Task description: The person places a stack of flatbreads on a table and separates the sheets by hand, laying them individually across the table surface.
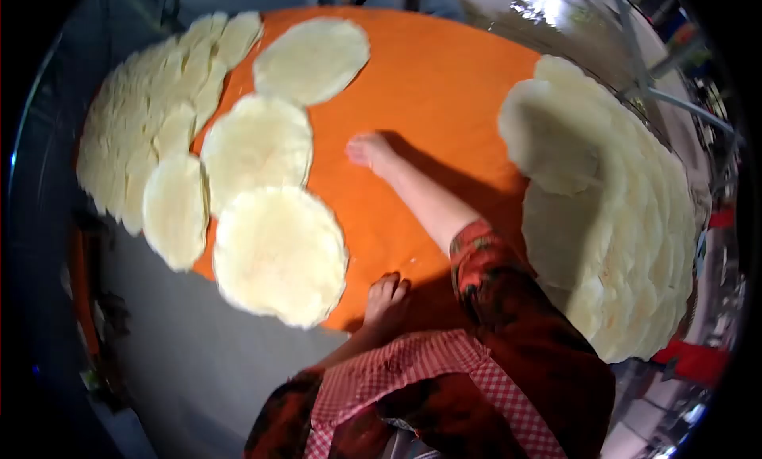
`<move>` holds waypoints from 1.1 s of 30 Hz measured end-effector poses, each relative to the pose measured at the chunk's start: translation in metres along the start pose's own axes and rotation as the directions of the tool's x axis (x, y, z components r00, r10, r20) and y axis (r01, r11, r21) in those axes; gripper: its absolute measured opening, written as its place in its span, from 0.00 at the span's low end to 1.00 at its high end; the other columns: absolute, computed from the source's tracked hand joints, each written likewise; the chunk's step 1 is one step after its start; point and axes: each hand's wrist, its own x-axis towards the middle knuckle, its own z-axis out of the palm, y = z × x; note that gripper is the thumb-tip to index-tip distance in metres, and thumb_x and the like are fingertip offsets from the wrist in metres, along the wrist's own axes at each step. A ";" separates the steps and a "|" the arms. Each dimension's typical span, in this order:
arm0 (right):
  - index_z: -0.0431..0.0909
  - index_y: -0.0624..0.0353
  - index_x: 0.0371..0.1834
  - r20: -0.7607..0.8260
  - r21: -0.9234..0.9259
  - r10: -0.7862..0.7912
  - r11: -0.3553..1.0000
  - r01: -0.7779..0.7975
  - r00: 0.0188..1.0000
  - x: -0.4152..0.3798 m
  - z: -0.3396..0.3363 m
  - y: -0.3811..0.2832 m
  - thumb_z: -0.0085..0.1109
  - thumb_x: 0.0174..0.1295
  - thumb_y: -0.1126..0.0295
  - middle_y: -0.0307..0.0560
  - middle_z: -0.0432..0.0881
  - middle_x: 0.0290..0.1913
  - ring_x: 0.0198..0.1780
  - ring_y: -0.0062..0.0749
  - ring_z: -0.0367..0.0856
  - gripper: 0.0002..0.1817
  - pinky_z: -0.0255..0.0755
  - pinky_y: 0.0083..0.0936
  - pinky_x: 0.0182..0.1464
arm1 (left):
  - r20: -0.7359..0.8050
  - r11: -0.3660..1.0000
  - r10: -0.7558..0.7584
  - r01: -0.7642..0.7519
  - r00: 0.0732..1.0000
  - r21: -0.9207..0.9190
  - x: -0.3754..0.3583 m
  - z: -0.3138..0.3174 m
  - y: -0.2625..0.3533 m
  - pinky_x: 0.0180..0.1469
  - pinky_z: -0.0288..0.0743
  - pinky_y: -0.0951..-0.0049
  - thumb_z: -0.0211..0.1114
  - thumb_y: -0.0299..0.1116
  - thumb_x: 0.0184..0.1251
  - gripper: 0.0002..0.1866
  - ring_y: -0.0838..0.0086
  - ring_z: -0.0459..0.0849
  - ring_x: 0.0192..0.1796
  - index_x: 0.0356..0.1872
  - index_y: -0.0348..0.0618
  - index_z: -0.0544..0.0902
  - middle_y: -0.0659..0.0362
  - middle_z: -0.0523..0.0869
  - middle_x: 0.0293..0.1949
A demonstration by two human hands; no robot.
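Dough rounds [279, 254], three laid singly, two hands empty

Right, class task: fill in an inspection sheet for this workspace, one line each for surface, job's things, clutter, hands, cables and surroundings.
Surface: orange cloth, bare in the middle.
Job's things: three round flatbreads in a column; overlapped flatbread stacks left and right.
Clutter: nothing seen.
Hands: right hand flat on the cloth, holding nothing; left hand at the cloth's near edge, fingers curled, beside the nearest flatbread.
Cables: nothing seen.
Surroundings: metal frame at right, blurred.
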 end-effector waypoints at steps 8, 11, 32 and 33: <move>0.78 0.65 0.34 0.064 -0.975 -0.076 0.206 0.079 0.995 -0.066 0.117 0.045 0.66 0.54 0.64 0.48 0.82 0.33 0.35 0.36 0.83 0.14 0.74 0.31 0.36 | 0.094 0.901 0.194 -0.140 0.977 -0.410 -0.011 -0.004 -0.042 0.61 0.66 0.57 0.60 0.34 0.58 0.17 0.56 0.72 0.61 0.49 0.43 0.78 0.50 0.74 0.58; 0.78 0.66 0.28 0.049 -0.902 -0.043 0.428 0.063 0.998 -0.088 0.111 0.059 0.69 0.49 0.62 0.49 0.82 0.29 0.31 0.36 0.82 0.16 0.72 0.34 0.34 | 0.464 0.787 0.332 0.030 0.821 -0.617 0.009 -0.012 -0.058 0.59 0.69 0.60 0.59 0.36 0.61 0.17 0.57 0.74 0.60 0.49 0.42 0.79 0.51 0.77 0.55; 0.78 0.62 0.33 0.925 -0.366 -0.084 -0.450 0.815 0.369 -0.287 0.177 -0.141 0.52 0.55 0.74 0.53 0.78 0.54 0.46 0.45 0.82 0.06 0.79 0.35 0.44 | 0.289 -0.847 -0.341 -0.159 0.895 -0.507 0.079 -0.206 -0.167 0.72 0.54 0.50 0.42 0.66 0.68 0.40 0.52 0.62 0.71 0.70 0.44 0.63 0.50 0.62 0.71; 0.79 0.63 0.34 0.915 -0.388 -0.081 -0.446 0.807 0.395 -0.291 0.150 -0.124 0.54 0.57 0.75 0.52 0.81 0.49 0.47 0.45 0.81 0.05 0.79 0.34 0.43 | 0.277 -0.835 -0.332 -0.145 0.901 -0.531 0.077 -0.193 -0.176 0.72 0.54 0.50 0.42 0.66 0.69 0.40 0.52 0.62 0.71 0.69 0.44 0.63 0.50 0.63 0.71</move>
